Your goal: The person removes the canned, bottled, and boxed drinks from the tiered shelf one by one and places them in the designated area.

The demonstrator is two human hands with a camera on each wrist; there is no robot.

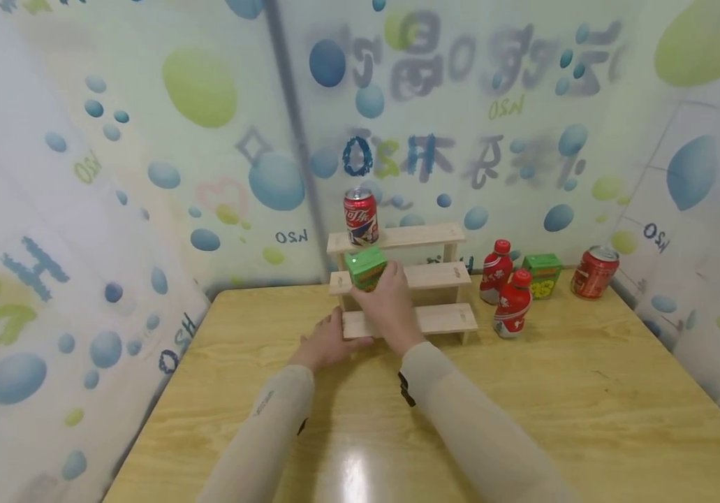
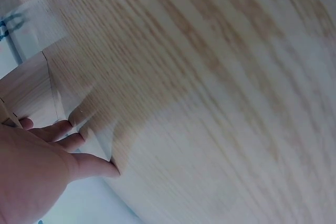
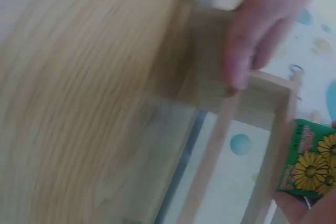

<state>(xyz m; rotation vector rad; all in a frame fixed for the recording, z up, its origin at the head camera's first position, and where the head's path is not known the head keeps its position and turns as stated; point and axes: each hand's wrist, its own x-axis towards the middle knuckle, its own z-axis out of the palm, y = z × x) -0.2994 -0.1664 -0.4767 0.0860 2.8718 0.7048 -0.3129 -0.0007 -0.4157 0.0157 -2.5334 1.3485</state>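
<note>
A three-step wooden display rack (image 1: 441,318) stands on the table. My right hand (image 1: 391,304) grips a green drink carton (image 1: 366,265) by its sides, at the left part of the middle step; whether its base touches the step is hidden. Yellow flowers show on the carton (image 3: 310,166) in the right wrist view. My left hand (image 1: 325,340) holds the left end of the lowest step, thumb along its front. In the left wrist view some fingers of that hand (image 2: 37,166) rest on the tabletop. A red cola can (image 1: 361,218) stands upright on the top step's left part.
Right of the rack are two red bottles with red caps, the rear bottle (image 1: 496,271) and the front bottle (image 1: 513,306). Beyond them stand another green carton (image 1: 542,274) and a red can (image 1: 595,272). Printed curtain walls (image 1: 209,175) border the wooden table (image 1: 554,405).
</note>
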